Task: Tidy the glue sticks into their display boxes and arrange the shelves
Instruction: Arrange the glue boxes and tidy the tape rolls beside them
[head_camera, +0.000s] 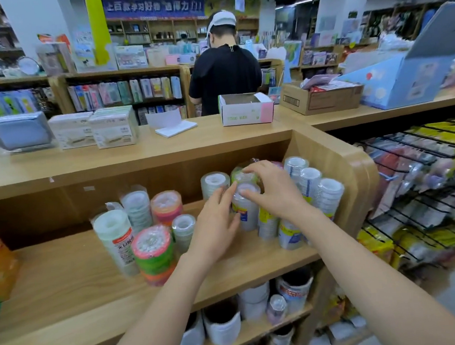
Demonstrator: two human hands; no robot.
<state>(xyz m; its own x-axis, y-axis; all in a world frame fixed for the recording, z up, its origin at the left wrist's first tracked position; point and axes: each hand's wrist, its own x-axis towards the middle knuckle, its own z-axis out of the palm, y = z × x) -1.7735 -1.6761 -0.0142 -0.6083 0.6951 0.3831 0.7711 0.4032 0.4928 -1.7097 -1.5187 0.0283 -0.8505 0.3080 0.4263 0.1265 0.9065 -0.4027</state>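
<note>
the left hand (216, 222) lies flat-fingered against the side of a clear roll stack (247, 211) near the right end of the shelf (66, 280), while the right hand (274, 193) curls over its top, seemingly pinching it, though the wrap blurs the contact. steady it from both sides and slide it upright. neighbours (311, 182) crowd it on the right; open board lies toward the left front edge.

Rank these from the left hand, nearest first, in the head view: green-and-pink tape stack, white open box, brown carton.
1. Green-and-pink tape stack: just left of the left hand, same shelf.
2. White open box: behind, on the counter top.
3. Brown carton: counter top, farther right.
</note>
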